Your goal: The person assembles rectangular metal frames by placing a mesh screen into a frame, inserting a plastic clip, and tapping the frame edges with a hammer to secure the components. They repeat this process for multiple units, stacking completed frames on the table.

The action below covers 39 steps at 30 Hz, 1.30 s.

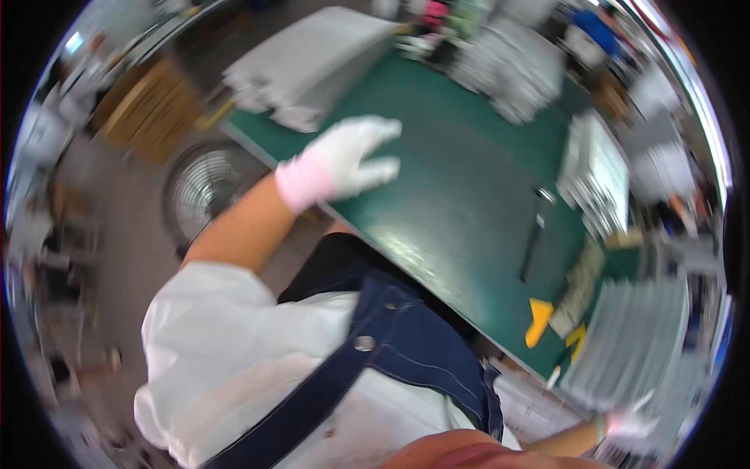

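Note:
My left hand (pixel 348 159), in a white glove with a pink cuff, is raised over the left edge of the green table (pixel 437 180). Its fingers are apart and hold nothing. Far to the lower right is my right hand (pixel 631 423), also in a white glove and blurred. One finger of it sticks out beside the near end of a stack of grey sheets (pixel 637 332); whether it touches them I cannot tell. A dark-handled tool with a shiny head (pixel 536 238) lies on the table. Nearer the grey stack are a yellow flat piece (pixel 538 322) and a mottled grey strip (pixel 578 289).
A pile of white sheets (pixel 312 55) overhangs the table's far left corner. Grey wrapped bundles (pixel 512 66) and a silvery stack (pixel 595 172) stand along the far and right sides. On the floor to the left are a round fan (pixel 205 187) and cardboard boxes (pixel 152 109).

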Motion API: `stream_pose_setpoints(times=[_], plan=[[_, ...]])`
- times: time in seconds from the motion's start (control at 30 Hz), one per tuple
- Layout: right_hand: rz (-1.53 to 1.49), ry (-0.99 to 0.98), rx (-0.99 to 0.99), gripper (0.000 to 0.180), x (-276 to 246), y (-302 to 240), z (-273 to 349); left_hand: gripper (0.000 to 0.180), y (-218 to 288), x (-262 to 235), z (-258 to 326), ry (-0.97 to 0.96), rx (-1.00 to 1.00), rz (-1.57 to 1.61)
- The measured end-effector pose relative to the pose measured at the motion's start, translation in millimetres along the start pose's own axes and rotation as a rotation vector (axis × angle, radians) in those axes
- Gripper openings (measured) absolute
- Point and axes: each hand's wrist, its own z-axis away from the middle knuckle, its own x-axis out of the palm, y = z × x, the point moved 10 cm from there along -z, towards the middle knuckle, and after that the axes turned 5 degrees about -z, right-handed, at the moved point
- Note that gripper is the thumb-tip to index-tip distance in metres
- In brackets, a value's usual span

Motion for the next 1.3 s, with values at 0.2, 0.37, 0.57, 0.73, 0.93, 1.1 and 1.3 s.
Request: stream_pose_setpoints(times=[0.2,0.37,0.57,0.73,0.93,1.1,1.3], plan=[[-1.057,-0.514,-0.566,0.037,-52,-275,203,0.071,-263,-149,42,0.046,-0.76,-0.648],[-1.165,-0.877,-0.763,0.042,-75,-391,305,0.088,-354,-153,53,-0.12,-0.784,-0.565],[-1.149,-0.855,-0.679,0.046,-66,-382,320,0.066,-357,-142,24,-0.283,-0.745,-0.611],[-1.108,-0.844,-0.683,0.043,-70,-381,320,0.046,-314,-169,4,-0.078,-0.692,-0.667],[-1.111,-0.818,-0.694,0.04,-76,-384,320,0.055,-323,-204,8,0.282,-0.73,-0.061],[-1.065,-0.822,-0.664,0.04,-72,-382,313,0.054,-194,-138,-22,0.283,-0.395,0.185],[-1.104,-0.839,-0.623,0.043,-74,-382,305,0.06,-22,12,-5,-0.019,-0.245,-0.136]])
